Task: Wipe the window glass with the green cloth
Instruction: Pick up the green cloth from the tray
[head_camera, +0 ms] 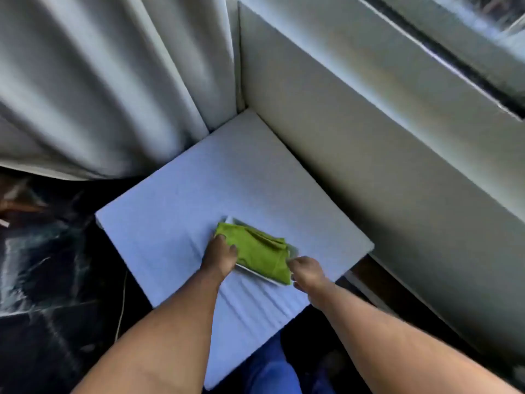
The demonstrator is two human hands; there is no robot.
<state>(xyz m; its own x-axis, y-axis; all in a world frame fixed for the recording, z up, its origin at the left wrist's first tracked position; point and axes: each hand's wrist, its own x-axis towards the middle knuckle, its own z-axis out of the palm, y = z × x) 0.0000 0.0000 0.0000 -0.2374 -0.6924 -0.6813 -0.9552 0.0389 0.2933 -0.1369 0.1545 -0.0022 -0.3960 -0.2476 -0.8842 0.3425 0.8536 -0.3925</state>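
Note:
A folded green cloth (257, 253) lies on a small white tray (257, 275) on a low white table (199, 189). My left hand (218, 255) rests on the cloth's left edge, fingers curled over it. My right hand (305, 271) pinches the cloth's right corner near the tray's end. The window glass (483, 15) shows only as a strip at the top right, above a dark frame rail (443, 52).
A pale curtain (99, 81) hangs at the left and back. A white wall (369, 143) under the window runs along the table's right side. Dark glossy floor (51, 280) lies left of the table. My blue trouser leg (270, 371) is below.

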